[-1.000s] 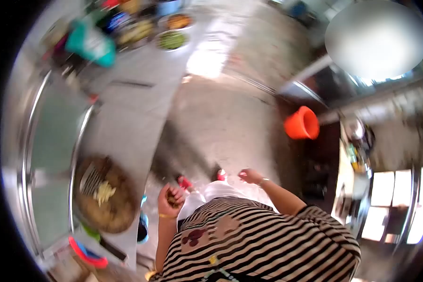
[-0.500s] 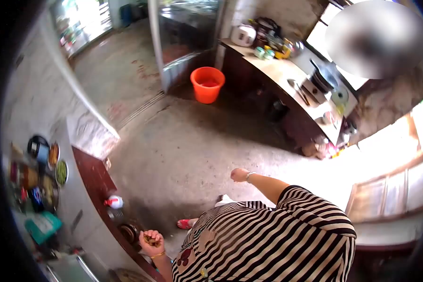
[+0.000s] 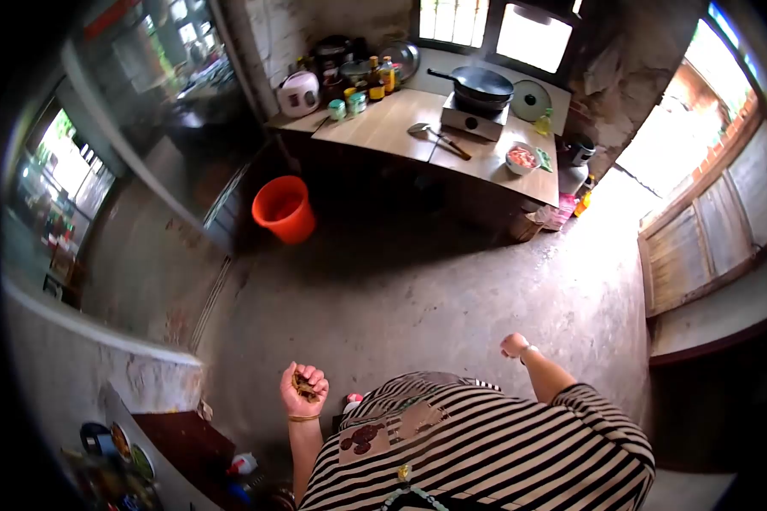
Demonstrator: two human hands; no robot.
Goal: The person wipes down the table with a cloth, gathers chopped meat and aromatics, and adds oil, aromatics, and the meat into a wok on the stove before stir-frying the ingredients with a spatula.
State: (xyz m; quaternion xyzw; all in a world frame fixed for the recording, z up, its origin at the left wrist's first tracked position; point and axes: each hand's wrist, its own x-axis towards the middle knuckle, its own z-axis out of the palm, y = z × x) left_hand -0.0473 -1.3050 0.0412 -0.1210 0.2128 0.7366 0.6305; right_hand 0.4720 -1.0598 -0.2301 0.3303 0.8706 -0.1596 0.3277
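Note:
My left hand is closed, palm up, around a small bunch of brown dried pieces, perhaps spices; their exact kind is too small to tell. Out to the right, my right hand is curled into a loose fist above the floor, and no object shows in it. Ahead, a black wok rests on a stove on the wooden counter. A spatula with a dark handle lies in front of the stove. To its right is a white bowl with pinkish pieces.
Bottles, small jars and a rice cooker stand at the counter's left. A pot lid leans behind the bowl. An orange bucket sits on the floor. A side table with dishes is at lower left.
My view has swung left to right toward the counter, and the side table has slid to the lower left corner. My left hand has risen, still holding the brown pieces.

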